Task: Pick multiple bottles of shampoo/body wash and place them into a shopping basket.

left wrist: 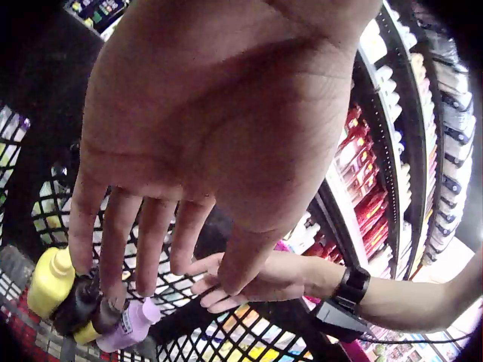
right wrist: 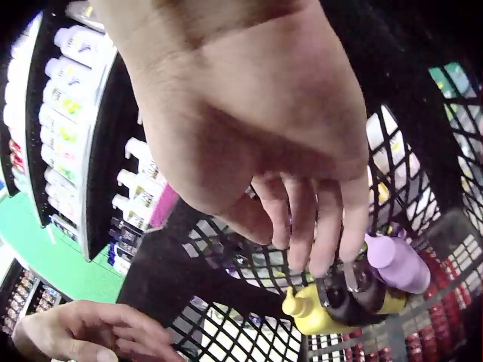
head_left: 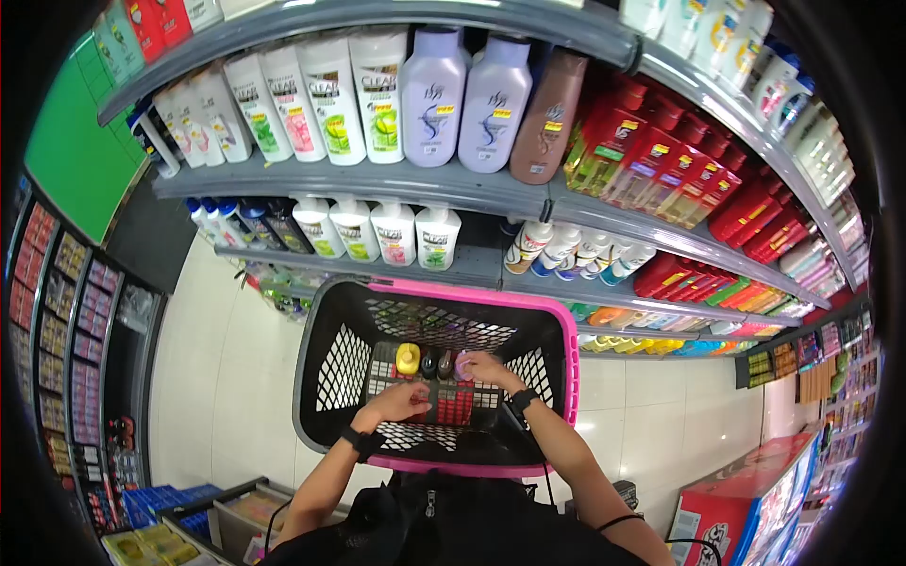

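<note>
Inside the basket [head_left: 326, 283], a yellow pump bottle [head_left: 408, 358], a black bottle [head_left: 429, 365], a brown bottle [head_left: 445, 366] and a lilac bottle [right wrist: 404, 264] stand side by side in a row. My right hand [head_left: 486, 370] reaches in from the right, its fingers extended close to the lilac bottle and overlapping it in the head view. On the near side of the row hovers my left hand [head_left: 401, 404], palm visible in the left wrist view, fingers loosely extended and holding nothing. Both wrists wear black straps.
The basket has black mesh walls and a pink rim [head_left: 572, 377]. Shelves [head_left: 377, 179] of shampoo bottles rise just beyond it. A red box display [head_left: 736, 500] is at the lower right, and a shelf rack [head_left: 71, 340] lines the left. Pale floor tiles [head_left: 226, 358] show around the basket.
</note>
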The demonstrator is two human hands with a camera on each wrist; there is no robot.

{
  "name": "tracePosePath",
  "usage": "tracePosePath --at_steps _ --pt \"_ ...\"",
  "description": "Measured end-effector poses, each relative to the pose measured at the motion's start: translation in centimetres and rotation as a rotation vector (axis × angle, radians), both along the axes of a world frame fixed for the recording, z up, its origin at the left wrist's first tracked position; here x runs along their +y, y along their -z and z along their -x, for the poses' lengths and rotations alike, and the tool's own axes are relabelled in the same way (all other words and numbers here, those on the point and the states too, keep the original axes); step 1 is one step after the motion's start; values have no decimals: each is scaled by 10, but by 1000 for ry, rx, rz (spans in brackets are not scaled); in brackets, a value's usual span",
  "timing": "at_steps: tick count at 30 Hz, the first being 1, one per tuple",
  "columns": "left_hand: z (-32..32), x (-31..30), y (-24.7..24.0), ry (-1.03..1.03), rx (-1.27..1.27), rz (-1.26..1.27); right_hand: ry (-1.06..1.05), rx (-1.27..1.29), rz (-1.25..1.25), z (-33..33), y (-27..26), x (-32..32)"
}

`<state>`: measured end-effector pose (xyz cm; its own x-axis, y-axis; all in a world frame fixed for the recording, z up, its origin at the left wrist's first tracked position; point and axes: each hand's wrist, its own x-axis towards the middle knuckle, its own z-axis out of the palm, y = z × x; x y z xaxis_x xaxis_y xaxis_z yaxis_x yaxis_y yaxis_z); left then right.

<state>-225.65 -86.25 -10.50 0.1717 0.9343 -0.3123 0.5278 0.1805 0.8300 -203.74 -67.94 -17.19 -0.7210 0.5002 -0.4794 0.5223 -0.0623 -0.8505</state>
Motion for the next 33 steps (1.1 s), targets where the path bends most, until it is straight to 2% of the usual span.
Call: tracePosePath --at_steps 1,3,5,8,11,13,18,25,33 --pt "7 -5 -4 -27 -25 -18 18 6 -15 -3 -18 -4" --pt "15 -14 -45 -56 -3 -41 -1 57 -155 -11 -43 -9" --pt "21 -21 -76 -93 -23 32 48 83 -187 -28 -66 -17" --pt "24 -39 -91 -110 -5 10 110 120 -280 -59 -105 -36" --pt "24 -52 -86 -102 -8 27 188 10 -418 -86 -137 -62" --pt "21 -58 -83 -111 -44 2 290 -17 -431 -103 -139 -78" --pt "9 -69 -88 -154 -50 -27 372 -36 -422 -127 -132 -105" --pt "-26 -70 -97 -74 105 -35 457 12 -429 -154 -141 -129" --pt "-122 -44 -114 48 160 -65 594 21 -458 -253 -131 -164"
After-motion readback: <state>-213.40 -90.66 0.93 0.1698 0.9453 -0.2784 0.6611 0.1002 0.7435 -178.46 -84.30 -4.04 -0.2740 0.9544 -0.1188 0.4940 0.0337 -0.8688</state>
